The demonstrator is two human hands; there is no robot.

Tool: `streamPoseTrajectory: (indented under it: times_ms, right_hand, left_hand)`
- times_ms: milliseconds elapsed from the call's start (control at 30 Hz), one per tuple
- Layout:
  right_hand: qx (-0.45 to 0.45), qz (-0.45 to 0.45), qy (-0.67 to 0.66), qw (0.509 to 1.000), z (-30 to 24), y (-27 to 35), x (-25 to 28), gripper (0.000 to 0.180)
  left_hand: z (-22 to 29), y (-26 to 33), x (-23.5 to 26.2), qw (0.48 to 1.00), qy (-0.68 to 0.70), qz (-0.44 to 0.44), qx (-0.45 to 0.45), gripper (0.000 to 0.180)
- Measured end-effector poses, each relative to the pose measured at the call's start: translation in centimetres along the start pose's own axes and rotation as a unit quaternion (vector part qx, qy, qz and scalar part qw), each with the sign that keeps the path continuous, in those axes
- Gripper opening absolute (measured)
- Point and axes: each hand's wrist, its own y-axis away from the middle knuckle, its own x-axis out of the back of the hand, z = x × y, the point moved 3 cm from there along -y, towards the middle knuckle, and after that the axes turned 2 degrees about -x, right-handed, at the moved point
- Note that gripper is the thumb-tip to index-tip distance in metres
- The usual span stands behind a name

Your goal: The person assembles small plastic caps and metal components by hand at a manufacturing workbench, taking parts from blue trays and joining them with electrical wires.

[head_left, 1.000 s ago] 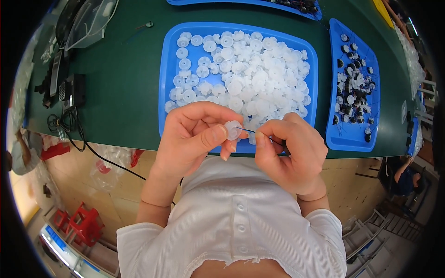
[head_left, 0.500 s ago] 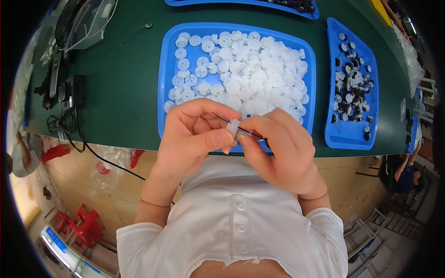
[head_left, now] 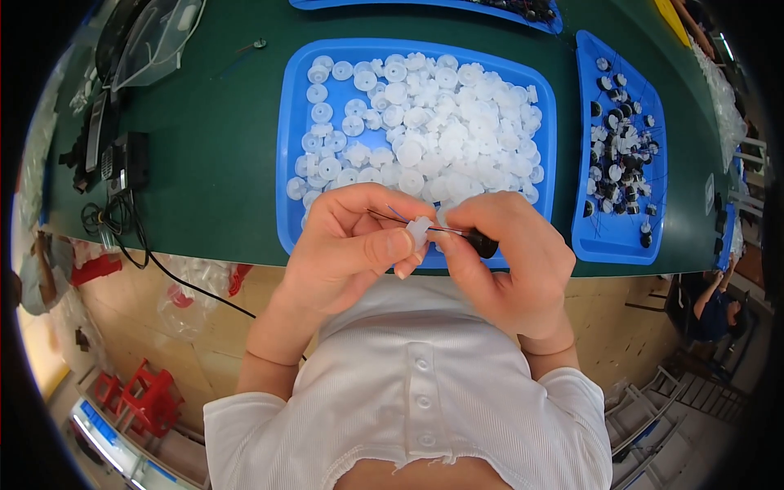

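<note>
Close over the near edge of a blue tray point(head_left: 287, 163), my left hand point(head_left: 339, 249) pinches a small translucent white plastic part point(head_left: 420, 232) between thumb and index finger. Thin wires pass through this part, and their dark and blue ends stick out on the left-hand side. My right hand point(head_left: 523, 261) is closed, thumb and index finger pinching the wires just right of the white part. Those wires lead to a small round black component point(head_left: 482, 243) lying against the right fingers. Many similar white plastic parts point(head_left: 465, 122) fill the tray.
On the right, another blue tray point(head_left: 621, 250) holds several black components with white parts and wires. A third blue tray point(head_left: 392, 6) is at the far edge. To the left are a black device point(head_left: 126, 163), its cable point(head_left: 196, 287) and a clear plastic bin point(head_left: 163, 49) on the green table point(head_left: 212, 163).
My right hand has shifted slightly right and the black component has come into view beside its fingers. The white part is tilted differently, and a blue wire end now shows by my left hand.
</note>
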Motion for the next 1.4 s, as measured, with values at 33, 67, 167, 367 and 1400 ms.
streamPoseTrajectory:
  times_ms: [33,67,167,367,1400]
  right_hand:
    - [0.032,0.004,0.009,0.999,0.0,0.1,0.0,0.023]
    - [0.031,0.004,0.009,0.999,0.0,0.2,0.0,0.023]
    - [0.047,0.025,0.018,0.998,-0.1,0.3,-0.1,0.023]
    - [0.06,0.045,0.05,0.996,-0.2,-0.2,-0.2,0.019]
    - [0.009,0.001,-0.01,1.0,0.7,0.2,-0.1,0.023]
  left_hand:
    - [-0.2,0.0,-0.1,1.0,0.015,-0.013,0.007,0.023]
    - [-0.3,0.0,0.0,1.0,0.015,-0.013,0.008,0.023]
    - [-0.3,-0.1,-0.1,0.999,0.027,-0.018,0.012,0.022]
    - [-0.4,-0.3,-0.1,0.998,0.049,0.002,0.041,0.021]
    - [-0.1,-0.3,-0.8,0.983,-0.152,0.022,-0.103,0.028]
